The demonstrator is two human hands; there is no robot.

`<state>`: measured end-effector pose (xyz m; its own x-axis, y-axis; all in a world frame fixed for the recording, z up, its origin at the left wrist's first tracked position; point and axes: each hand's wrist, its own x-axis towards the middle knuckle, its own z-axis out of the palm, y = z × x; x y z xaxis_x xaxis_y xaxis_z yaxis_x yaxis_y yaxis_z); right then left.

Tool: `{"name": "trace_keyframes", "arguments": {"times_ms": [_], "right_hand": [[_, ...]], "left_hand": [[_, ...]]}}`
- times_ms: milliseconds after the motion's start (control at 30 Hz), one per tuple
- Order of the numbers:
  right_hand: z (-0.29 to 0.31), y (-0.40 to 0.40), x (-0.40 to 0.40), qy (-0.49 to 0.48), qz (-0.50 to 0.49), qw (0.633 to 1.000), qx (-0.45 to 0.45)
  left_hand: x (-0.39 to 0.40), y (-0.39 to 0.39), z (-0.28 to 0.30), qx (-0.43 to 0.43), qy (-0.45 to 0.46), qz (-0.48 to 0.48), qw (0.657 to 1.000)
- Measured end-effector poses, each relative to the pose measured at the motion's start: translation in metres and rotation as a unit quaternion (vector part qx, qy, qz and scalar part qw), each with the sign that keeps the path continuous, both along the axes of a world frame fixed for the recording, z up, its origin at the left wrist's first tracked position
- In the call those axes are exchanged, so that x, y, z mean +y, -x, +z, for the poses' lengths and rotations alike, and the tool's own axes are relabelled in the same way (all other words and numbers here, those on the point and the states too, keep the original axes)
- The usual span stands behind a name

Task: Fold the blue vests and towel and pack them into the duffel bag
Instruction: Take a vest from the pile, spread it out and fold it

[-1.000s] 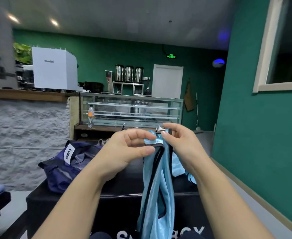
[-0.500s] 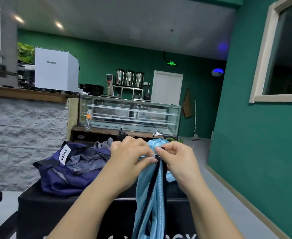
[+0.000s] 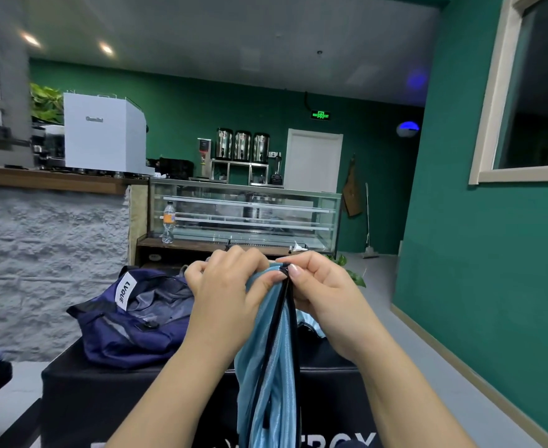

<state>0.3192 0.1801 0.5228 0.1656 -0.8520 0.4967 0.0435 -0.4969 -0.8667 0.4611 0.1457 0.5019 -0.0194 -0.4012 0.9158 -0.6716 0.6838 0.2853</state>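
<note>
Over the black box (image 3: 130, 392) we're pinching the top edge of a light blue vest (image 3: 271, 376) w/ both hands: left hand (image 3: 230, 292) thumb and curled fingers clamping it, right hand (image 3: 324, 292) doing likewise just beside; the vest is hanging down in front of the box. Sitting on the box at left, the navy duffel bag (image 3: 130, 328) is gaping open, grey lining showing, contents can't tell. Its white tag is reading "LVQUE". More light blue fabric (image 3: 311, 324) is lying behind our right wrist. White letters on the box front are partly hidden.
</note>
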Motion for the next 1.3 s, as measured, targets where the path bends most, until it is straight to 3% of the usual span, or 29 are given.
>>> {"name": "trace_keyframes", "arguments": {"times_ms": [133, 300, 367, 467, 633, 767, 867, 1000, 1200, 1300], "right_hand": [[0.002, -0.001, 0.003, 0.004, 0.033, 0.999, -0.034], [0.004, 0.008, 0.001, 0.010, 0.000, 1.000, -0.028], [0.008, 0.015, 0.003, 0.002, 0.003, 1.000, -0.014], [0.019, 0.029, -0.001, -0.012, -0.006, 1.000, -0.008], [0.043, 0.047, -0.024, -0.029, -0.037, 0.999, -0.015], [0.061, 0.054, -0.038, -0.010, -0.097, 0.993, 0.070], [0.072, 0.059, -0.047, 0.024, -0.193, 0.954, 0.226], [0.088, 0.054, -0.047, 0.066, -0.250, 0.885, 0.388], [0.122, 0.037, -0.047, 0.083, -0.272, 0.827, 0.484], [0.137, 0.025, -0.048, 0.123, -0.318, 0.748, 0.569]], "left_hand": [[0.005, 0.008, -0.001, 0.069, -0.017, -0.023, 0.997], [0.004, 0.010, 0.007, 0.067, -0.028, -0.057, 0.996], [-0.003, 0.005, 0.015, 0.037, -0.076, -0.140, 0.987], [-0.013, -0.003, 0.032, 0.007, -0.232, -0.316, 0.920], [-0.031, -0.009, 0.054, -0.172, -0.284, -0.242, 0.912], [-0.037, -0.013, 0.079, -0.220, -0.279, -0.208, 0.911], [-0.033, -0.015, 0.100, -0.255, -0.258, -0.165, 0.917], [-0.028, -0.010, 0.122, -0.298, -0.243, -0.112, 0.916], [-0.030, 0.004, 0.149, -0.316, -0.180, -0.029, 0.931], [-0.032, 0.007, 0.155, -0.310, -0.161, -0.008, 0.937]]}}
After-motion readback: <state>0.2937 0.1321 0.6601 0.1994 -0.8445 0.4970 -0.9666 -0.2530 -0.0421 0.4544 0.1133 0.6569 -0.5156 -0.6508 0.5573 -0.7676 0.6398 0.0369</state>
